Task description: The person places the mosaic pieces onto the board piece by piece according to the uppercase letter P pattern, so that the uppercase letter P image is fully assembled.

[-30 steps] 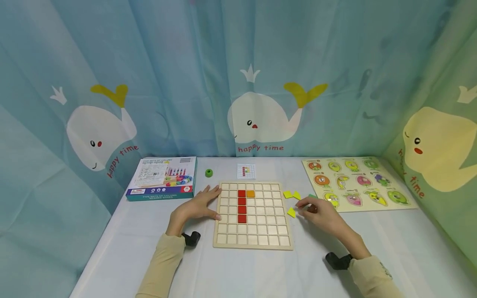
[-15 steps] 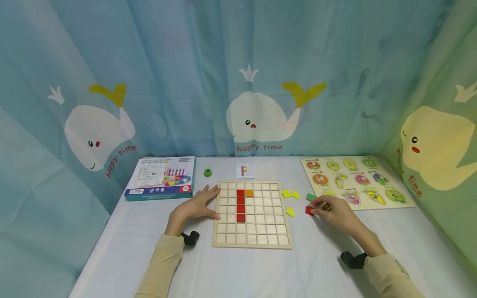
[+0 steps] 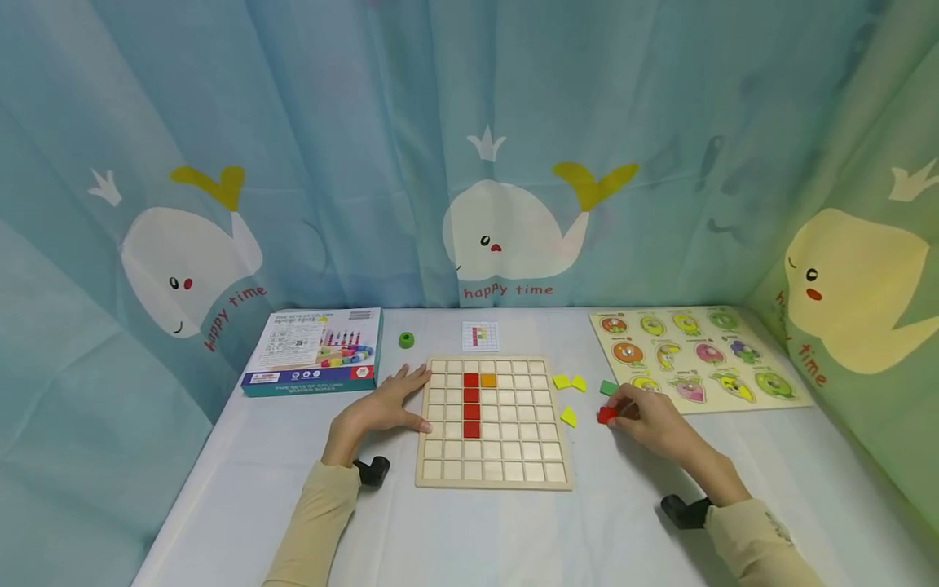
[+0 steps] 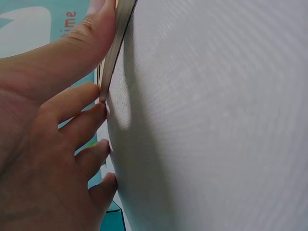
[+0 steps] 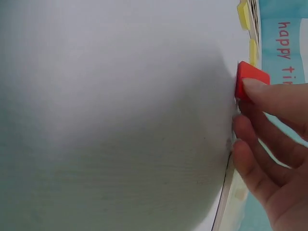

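Observation:
A wooden grid board (image 3: 495, 486) lies on the table in the head view. A column of several red square tiles (image 3: 471, 412) sits in it, with an orange tile (image 3: 488, 381) beside the top one. My left hand (image 3: 381, 405) rests at the board's left edge, thumb and fingertips touching it, fingers loosely spread. To the right of the board my right hand (image 3: 653, 417) pinches a loose red square tile (image 5: 252, 74); it stands tilted in the right wrist view, thumb over its face. Just behind those fingers lies a green tile (image 3: 608, 388).
Yellow pieces (image 3: 568, 417) lie between the board and my right hand. A small pattern card (image 3: 480, 336) and a green bead (image 3: 407, 340) are behind the board. A boxed toy set (image 3: 311, 350) stands back left, a fruit puzzle board (image 3: 704, 359) back right.
My right hand has left the yellow pieces, moved right to the loose red tile and taken hold of it. The left hand stays at the board's edge.

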Tool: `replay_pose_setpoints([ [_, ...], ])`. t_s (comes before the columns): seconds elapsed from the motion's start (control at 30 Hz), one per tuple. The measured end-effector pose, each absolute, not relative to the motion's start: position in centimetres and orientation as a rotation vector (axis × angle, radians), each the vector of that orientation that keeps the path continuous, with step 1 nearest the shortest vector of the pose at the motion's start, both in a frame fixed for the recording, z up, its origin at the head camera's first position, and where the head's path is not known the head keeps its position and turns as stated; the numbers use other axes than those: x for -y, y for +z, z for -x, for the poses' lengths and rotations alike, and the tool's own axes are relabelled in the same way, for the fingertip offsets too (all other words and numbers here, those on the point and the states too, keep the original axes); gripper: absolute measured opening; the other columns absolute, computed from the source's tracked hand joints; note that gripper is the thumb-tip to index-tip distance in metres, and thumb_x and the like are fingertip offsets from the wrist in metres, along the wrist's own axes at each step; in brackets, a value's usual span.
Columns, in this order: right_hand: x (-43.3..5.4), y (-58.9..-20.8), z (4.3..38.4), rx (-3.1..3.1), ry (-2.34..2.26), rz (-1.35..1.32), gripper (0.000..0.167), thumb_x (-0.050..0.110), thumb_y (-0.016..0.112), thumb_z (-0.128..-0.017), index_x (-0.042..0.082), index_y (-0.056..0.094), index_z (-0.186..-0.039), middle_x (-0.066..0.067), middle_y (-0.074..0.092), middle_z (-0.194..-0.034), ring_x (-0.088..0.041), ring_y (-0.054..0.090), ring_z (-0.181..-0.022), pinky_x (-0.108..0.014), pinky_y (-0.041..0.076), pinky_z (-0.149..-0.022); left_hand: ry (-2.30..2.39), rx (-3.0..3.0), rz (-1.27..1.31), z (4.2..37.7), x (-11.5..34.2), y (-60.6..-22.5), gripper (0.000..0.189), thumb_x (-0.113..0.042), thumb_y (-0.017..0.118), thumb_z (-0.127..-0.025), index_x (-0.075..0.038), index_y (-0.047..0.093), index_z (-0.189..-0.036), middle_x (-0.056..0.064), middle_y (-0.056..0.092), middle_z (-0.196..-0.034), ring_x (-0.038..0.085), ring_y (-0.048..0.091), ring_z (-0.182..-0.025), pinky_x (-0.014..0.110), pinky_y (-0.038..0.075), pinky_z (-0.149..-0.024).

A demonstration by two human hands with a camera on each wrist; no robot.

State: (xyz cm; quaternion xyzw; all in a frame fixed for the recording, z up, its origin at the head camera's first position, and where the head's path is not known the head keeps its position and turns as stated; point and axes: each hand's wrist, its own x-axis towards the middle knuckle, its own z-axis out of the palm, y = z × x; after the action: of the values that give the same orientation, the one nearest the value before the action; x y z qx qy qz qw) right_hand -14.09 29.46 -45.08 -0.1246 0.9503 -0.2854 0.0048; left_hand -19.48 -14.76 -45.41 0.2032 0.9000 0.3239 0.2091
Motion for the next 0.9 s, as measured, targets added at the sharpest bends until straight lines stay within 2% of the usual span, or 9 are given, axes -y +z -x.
replay_pose_setpoints([
  [0.33,-28.8,-44.8,13.6,-2.956,-1.017,0.347,0.012,0.001,0.075,-0.09,0.005,0.072,-0.101,-0.005,0.074,-0.094,-0.015,0.064,-0.08,-0.021,0.055,-0.066,0.916,-2.495,-0.559,19.5,14.8,-45.3,0.097,-0.028,0.085,-0.084,-0.009,0.03,-0.162,0.01,0.016,-0.172,0.04,0.002,-0.16,0.064,0.008,-0.127],
  [0.5,-28.1,-45.0,13.2,-2.82,-1.293,0.273,0.013,0.0,0.071,-0.093,-0.001,0.072,-0.106,-0.012,0.075,-0.094,-0.017,0.071,-0.071,-0.025,0.059,-0.061,0.908,-2.494,-0.547,19.4,14.8,-45.3,0.097,-0.028,0.085,-0.084,-0.01,0.03,-0.163,0.009,0.017,-0.172,0.039,0.002,-0.16,0.064,0.008,-0.127],
  [0.63,-27.4,-45.0,13.0,-2.697,-1.486,0.249,0.017,-0.002,0.07,-0.093,-0.006,0.069,-0.11,-0.019,0.074,-0.098,-0.02,0.075,-0.071,-0.029,0.063,-0.064,0.908,-2.498,-0.562,19.4,14.8,-45.2,0.097,-0.027,0.085,-0.084,-0.008,0.03,-0.162,0.011,0.017,-0.172,0.04,0.002,-0.16,0.064,0.007,-0.127],
  [0.9,-26.3,-45.4,13.1,-2.583,-1.614,0.352,0.015,-0.003,0.072,-0.092,-0.006,0.069,-0.106,-0.023,0.072,-0.101,-0.022,0.076,-0.073,-0.03,0.064,-0.068,0.914,-2.493,-0.568,19.4,14.8,-45.2,0.098,-0.028,0.085,-0.084,-0.008,0.029,-0.162,0.011,0.016,-0.172,0.041,0.002,-0.16,0.064,0.007,-0.127],
])
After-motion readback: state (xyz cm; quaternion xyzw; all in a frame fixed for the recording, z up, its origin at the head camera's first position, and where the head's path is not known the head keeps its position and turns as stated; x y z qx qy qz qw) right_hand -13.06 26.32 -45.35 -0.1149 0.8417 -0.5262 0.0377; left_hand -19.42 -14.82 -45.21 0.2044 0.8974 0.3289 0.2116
